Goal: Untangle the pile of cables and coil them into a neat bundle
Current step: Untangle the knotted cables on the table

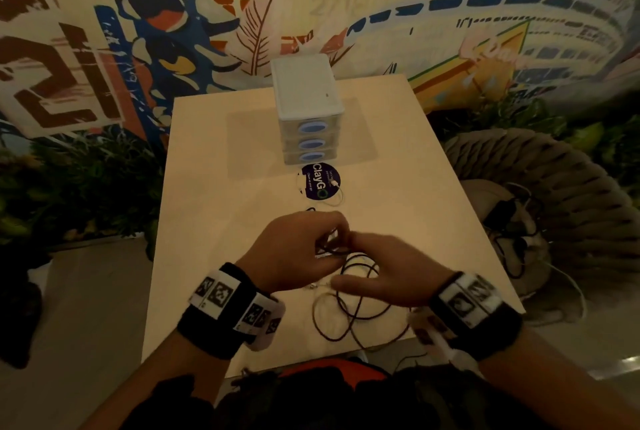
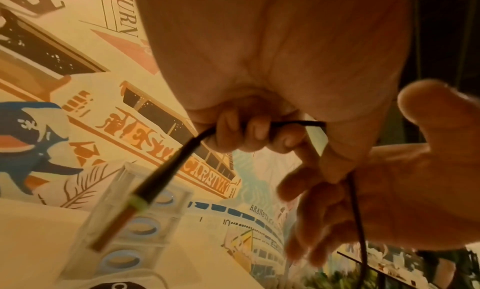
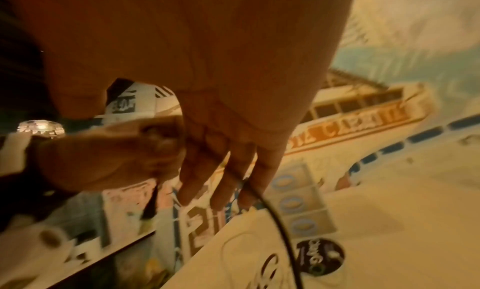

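Loosely looped, thin black cable in curled left hand.

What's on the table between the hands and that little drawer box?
In the head view, a round dark sticker with a thin white cable across it lies between the hands and the drawer box.

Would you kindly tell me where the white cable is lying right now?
In the head view the white cable lies mid-table, looped around and over the round dark ClayGo sticker, just in front of the small drawer unit and beyond both hands.
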Tool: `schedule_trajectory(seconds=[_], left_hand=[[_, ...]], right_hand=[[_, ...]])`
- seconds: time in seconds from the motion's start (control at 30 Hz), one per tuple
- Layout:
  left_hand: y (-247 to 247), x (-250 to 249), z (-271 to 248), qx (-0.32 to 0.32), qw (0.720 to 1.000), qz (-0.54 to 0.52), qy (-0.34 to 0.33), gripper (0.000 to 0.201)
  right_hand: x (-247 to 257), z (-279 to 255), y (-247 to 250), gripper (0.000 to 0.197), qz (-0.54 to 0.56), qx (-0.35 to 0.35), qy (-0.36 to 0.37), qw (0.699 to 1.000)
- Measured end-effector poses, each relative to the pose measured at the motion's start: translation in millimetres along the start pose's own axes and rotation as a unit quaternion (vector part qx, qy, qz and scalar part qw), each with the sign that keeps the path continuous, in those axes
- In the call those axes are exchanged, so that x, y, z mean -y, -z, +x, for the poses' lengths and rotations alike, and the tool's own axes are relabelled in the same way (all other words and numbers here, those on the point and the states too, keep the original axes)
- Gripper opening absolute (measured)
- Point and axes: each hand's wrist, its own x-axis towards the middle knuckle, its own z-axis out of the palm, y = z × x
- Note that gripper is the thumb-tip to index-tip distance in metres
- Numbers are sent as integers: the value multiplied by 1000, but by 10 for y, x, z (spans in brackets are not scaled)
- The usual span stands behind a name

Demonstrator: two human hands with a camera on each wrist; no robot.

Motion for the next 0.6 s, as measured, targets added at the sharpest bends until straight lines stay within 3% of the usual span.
schedule_trajectory(seconds=[0.17,0.3,0.43,0.5,0.6], left_hand=[[99,107,-48,6,996,-81,33,34],[159,323,-167,61,994,-80,49,12],[134,378,-234,68,975,-192,90,15],[129,329,-228,46,964,-241,99,15],[197,281,-184,-40,954,-279,105,11]], right_hand=[[-51,170,-138,4,30,4,9,1000],[-232,-36,-29,29,133,-52,3,990],[-412,-204,-9,45,161,-105,-20,981],[-439,-264,-64,44,163,-100,-30,981],[-482,-396,-84,46,181,-103,-54,977]])
